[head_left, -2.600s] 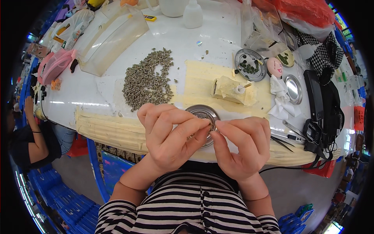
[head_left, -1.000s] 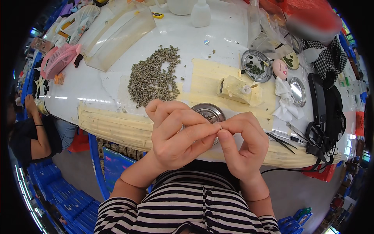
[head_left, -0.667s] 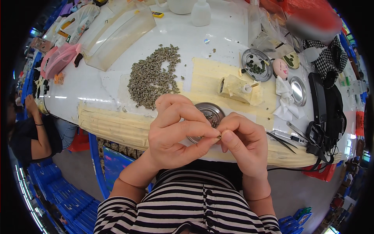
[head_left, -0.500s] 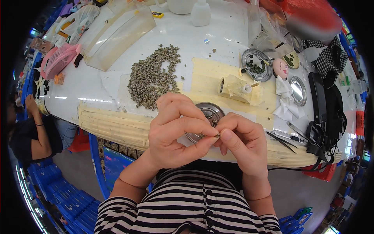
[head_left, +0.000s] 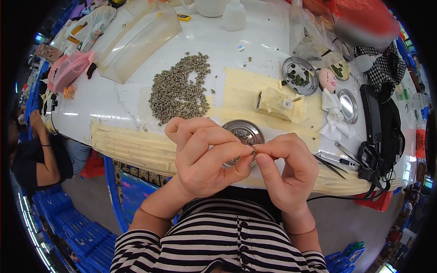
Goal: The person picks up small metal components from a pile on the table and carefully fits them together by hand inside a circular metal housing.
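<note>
I see left hand (head_left: 205,159) and right hand (head_left: 290,170) pinching one tiny silvery metal piece (head_left: 254,152), loose grey metal-parts heap (head_left: 175,93) remaining beyond left.

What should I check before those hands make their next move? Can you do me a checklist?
1. Left hand pinching the tiny piece: ok.
2. Right hand gripping it too: cannot tell; its fingertips are right by it.
3. Metal dish with small bits in it: ok, though the left hand partly hides it.
4. Heap of little metal parts in sight: ok.
5. Black tweezers in sight: ok, to the right.
</note>
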{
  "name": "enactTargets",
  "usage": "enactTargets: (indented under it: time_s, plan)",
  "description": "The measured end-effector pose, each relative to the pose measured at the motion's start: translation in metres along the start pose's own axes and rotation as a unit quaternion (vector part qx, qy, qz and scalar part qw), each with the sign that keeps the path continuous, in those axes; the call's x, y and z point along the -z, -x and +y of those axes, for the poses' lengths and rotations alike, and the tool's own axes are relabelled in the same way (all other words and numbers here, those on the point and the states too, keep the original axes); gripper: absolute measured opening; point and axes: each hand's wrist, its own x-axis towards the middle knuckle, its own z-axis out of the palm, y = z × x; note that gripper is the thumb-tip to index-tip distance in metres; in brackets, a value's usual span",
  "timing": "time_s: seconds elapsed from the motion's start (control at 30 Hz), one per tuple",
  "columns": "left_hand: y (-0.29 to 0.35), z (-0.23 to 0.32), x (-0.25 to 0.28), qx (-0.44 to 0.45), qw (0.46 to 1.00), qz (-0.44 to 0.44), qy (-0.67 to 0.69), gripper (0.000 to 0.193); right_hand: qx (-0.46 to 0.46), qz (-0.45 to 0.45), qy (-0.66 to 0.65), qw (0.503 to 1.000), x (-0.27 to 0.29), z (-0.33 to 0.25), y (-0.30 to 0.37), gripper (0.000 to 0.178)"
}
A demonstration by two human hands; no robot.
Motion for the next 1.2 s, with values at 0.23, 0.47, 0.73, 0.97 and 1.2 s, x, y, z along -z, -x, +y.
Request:
enactTargets:
  time_s: [0.23, 0.47, 0.73, 0.97, 1.2]
  plan:
    - [0.0, -0.001, -0.001, 0.006, 0.999, -0.003, -0.034, 0.021, 0.198, 0.055, 0.18, 0.962, -0.008, 0.003, 0.003, 0.029]
    - [-0.003, -0.001, 0.004, 0.001, 0.999, -0.038, -0.02, 0.021, 0.146, 0.049, 0.12, 0.981, -0.01, 0.007, 0.006, 0.03]
    - [0.002, 0.001, 0.003, 0.013, 1.0, -0.016, 0.01, 0.019, -0.191, -0.059, -0.263, 0.944, -0.001, 0.001, 0.009, 0.019]
    - [0.0, 0.0, 0.004, 0.011, 0.999, -0.029, 0.034, 0.02, -0.218, -0.079, -0.364, 0.902, 0.001, 0.008, 0.006, 0.014]
    - [0.0, 0.0, 0.004, 0.018, 0.999, -0.025, 0.026, 0.022, -0.03, 0.0, -0.08, 0.996, -0.002, 0.005, 0.004, 0.014]
